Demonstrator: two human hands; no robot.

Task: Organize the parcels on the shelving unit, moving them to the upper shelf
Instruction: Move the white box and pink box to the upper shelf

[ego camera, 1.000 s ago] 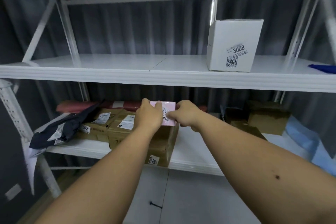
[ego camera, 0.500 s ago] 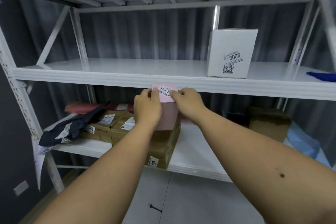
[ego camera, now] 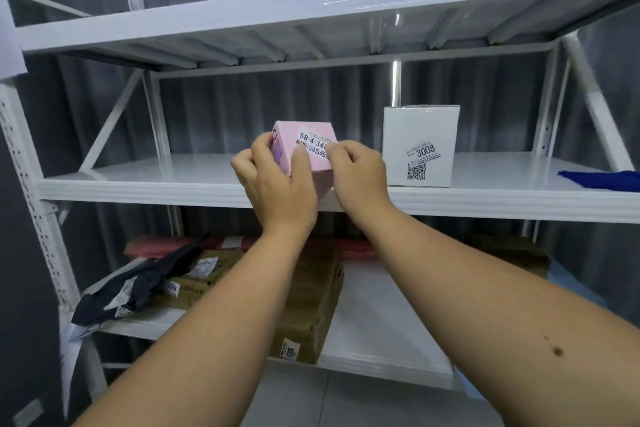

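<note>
1. The pink parcel (ego camera: 313, 146) sits tilted in our grip at the upper shelf's (ego camera: 156, 180) front edge.
2. Our left hand (ego camera: 277, 184) and right hand (ego camera: 356, 173) both clasp it.
3. A white box (ego camera: 420, 146) stands just beside it; brown parcels (ego camera: 311, 305) lie on the lower shelf (ego camera: 381, 340).

On the upper shelf (ego camera: 156, 172) you have bare board from the left diagonal brace (ego camera: 110, 121) across to the pink box (ego camera: 311, 146) held tilted at the front edge by your left hand (ego camera: 277, 184) and right hand (ego camera: 356, 173). Just right of your right hand the white box (ego camera: 420, 146) stands upright and blocks that side. Between it and the blue item (ego camera: 602, 178) at the far right lies another open stretch. Overhead, the ribbed underside of the top shelf (ego camera: 311, 42) limits lift. On the lower shelf (ego camera: 381, 333), brown cartons (ego camera: 308, 305) and a dark bag (ego camera: 138, 288) crowd the left; the middle is open.
</note>
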